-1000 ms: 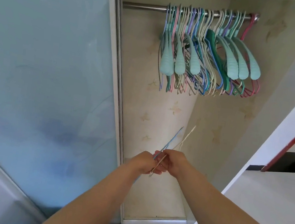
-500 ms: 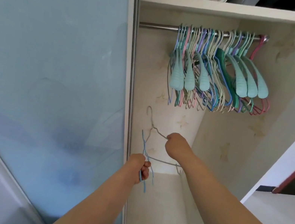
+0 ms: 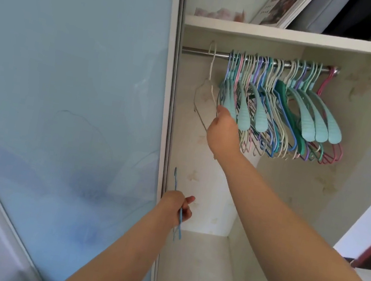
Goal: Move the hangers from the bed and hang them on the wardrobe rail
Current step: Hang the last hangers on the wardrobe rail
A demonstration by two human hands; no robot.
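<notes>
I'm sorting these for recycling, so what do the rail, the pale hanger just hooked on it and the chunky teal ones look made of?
Rail: looks like polished metal, silvery with a bright sheen. Pale hanger: seemingly thin wire with a cream coating, judging by its slim bent outline. Teal hangers: apparently moulded matte plastic, with broad ribbed shoulders.

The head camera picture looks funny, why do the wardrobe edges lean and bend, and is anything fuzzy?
In the head view the wide lens bends the door frame and tilts the shelf; soft daylight, no harsh glare, though the frosted sliding door looks hazy; the thin white hanger by the right hand is slightly smeared, and the blue hanger in the left hand is faint.
</notes>
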